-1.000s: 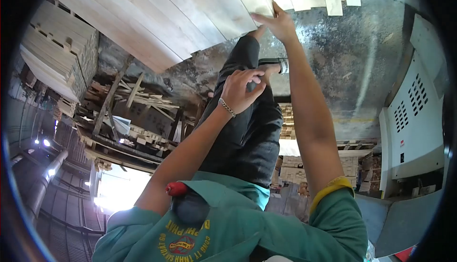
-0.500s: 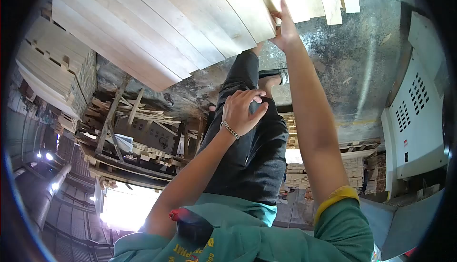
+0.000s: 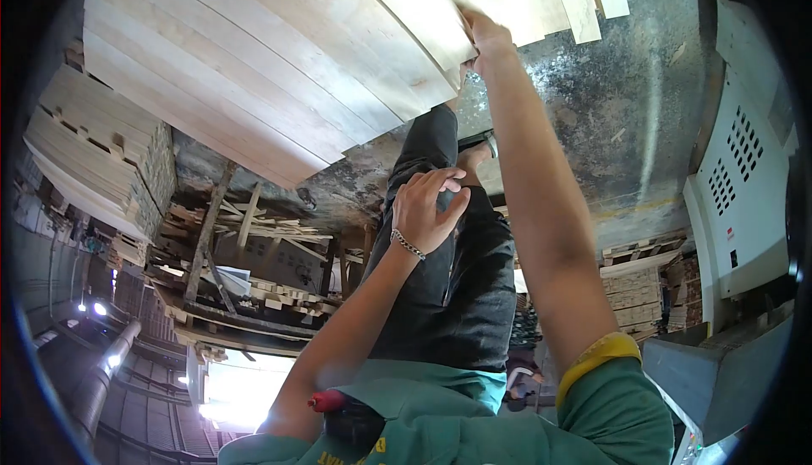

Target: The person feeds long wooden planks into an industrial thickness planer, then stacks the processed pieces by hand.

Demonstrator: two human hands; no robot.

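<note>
Pale wooden planks [image 3: 254, 51] lie side by side across the upper part of the view, their ends forming a stepped edge. At the end of one wooden board [image 3: 414, 10] is my right hand [image 3: 489, 41], its fingers closed around the board's edge; the fingertips are partly hidden. My left hand [image 3: 429, 211], with a chain bracelet at the wrist, hovers over my dark trousers [image 3: 448, 304]. Its fingers are loosely bent, the thumb stands apart, and it holds nothing.
A stack of planks [image 3: 106, 148] stands at the left, near a wooden rack [image 3: 207, 241] with scrap strips. On the right is a light grey machine cabinet [image 3: 736, 186] with vent slots. Stained concrete floor [image 3: 609, 118] lies between. Another person [image 3: 522, 376] appears low in the background.
My right hand was spread at the board ends; now it has moved slightly left and closed on one board's end. My left hand stays nearly in place. The view has shifted slightly.
</note>
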